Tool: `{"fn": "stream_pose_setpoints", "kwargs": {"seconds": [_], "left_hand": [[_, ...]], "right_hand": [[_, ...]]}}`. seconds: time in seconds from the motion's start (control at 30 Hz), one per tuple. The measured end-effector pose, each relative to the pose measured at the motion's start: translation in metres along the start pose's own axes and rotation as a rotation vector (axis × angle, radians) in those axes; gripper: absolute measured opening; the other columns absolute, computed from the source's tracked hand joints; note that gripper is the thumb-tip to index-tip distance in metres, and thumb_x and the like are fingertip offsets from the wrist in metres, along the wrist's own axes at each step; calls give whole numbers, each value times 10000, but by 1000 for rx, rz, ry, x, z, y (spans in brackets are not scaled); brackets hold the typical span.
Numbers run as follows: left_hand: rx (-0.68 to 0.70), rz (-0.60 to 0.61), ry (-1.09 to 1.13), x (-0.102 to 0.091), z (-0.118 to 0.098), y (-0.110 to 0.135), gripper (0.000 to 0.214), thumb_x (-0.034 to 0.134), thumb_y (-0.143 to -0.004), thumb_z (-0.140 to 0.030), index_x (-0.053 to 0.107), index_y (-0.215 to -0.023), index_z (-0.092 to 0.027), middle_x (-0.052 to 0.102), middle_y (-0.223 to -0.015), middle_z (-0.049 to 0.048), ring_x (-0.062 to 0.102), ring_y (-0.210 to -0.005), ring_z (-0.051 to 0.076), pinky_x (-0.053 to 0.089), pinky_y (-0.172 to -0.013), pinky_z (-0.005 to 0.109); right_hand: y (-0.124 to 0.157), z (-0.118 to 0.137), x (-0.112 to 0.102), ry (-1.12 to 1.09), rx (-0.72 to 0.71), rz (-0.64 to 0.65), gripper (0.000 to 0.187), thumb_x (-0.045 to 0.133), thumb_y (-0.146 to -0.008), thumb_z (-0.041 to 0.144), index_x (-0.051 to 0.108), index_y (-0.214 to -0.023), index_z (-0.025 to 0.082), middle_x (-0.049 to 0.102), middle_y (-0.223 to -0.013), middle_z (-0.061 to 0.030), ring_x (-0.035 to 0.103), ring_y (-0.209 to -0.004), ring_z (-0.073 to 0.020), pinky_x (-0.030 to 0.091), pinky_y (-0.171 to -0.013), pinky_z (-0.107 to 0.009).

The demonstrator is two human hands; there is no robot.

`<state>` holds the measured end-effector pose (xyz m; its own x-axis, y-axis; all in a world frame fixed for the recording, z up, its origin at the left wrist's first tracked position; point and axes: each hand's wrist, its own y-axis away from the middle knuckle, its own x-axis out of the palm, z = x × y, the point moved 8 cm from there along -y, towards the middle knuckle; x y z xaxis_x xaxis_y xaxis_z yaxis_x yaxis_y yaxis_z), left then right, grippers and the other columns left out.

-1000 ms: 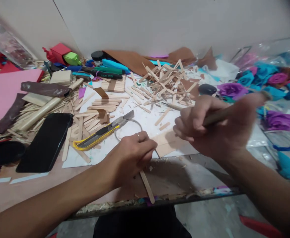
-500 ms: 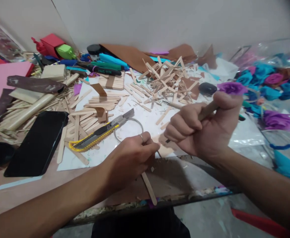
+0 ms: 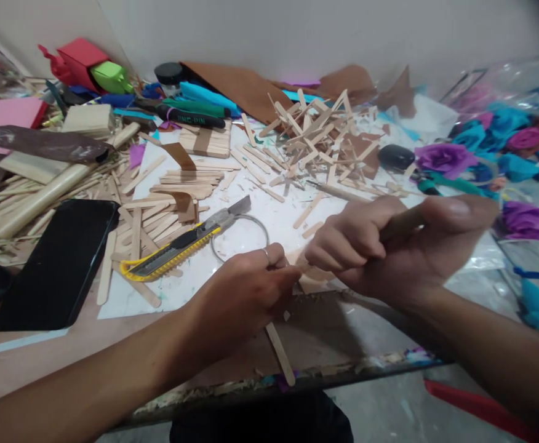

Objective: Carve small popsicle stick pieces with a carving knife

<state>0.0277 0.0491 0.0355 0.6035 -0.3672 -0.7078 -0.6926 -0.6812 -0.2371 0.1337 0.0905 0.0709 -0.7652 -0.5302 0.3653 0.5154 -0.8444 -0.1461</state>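
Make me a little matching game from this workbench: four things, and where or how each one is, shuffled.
Things
1. Wooden stick
2. Phone
3. Utility knife
4. Rod-like handle

Where or how
A. Yellow and black, with its blade out
B. In the grip of the right hand
C. Poking out below the left hand
D. Black, lying flat at the left side of the picture

Right pairs: 1-C, 2-D, 3-A, 4-B
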Motion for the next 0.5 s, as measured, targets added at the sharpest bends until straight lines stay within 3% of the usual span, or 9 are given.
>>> {"fn": "stream_pose_setpoints", "kwargs": {"seconds": [0.17, 0.33, 0.5], "left_hand": [[30, -15, -82, -3, -4, -4, 165, 591, -967, -77, 704, -1026, -182, 591, -806, -3, 521, -645, 109, 390, -583, 244], [-73, 57, 17, 3, 2, -3, 198, 546, -986, -39, 707, -984, -154, 579, -813, -10, 523, -627, 79, 416, -583, 201], [-94, 79, 49, 6, 4, -2, 185, 536, -1031, -106, 682, -926, -146, 586, -830, -3, 536, -652, 84, 417, -603, 209]], "right_hand": [[-2, 0, -2, -18, -11, -47, 634, 627, -892, 608, 319, -486, 231, 209, -413, 58, 217, -378, -102, 235, -427, -301], [-5, -2, -4, -86, -91, -95, 658, 533, -956, 636, 336, -477, 230, 241, -421, 56, 207, -378, -90, 227, -397, -270], [-12, -1, 1, -98, -172, 75, 708, 445, -986, 728, 365, -490, 230, 265, -396, 59, 238, -338, -84, 266, -368, -264]]}}
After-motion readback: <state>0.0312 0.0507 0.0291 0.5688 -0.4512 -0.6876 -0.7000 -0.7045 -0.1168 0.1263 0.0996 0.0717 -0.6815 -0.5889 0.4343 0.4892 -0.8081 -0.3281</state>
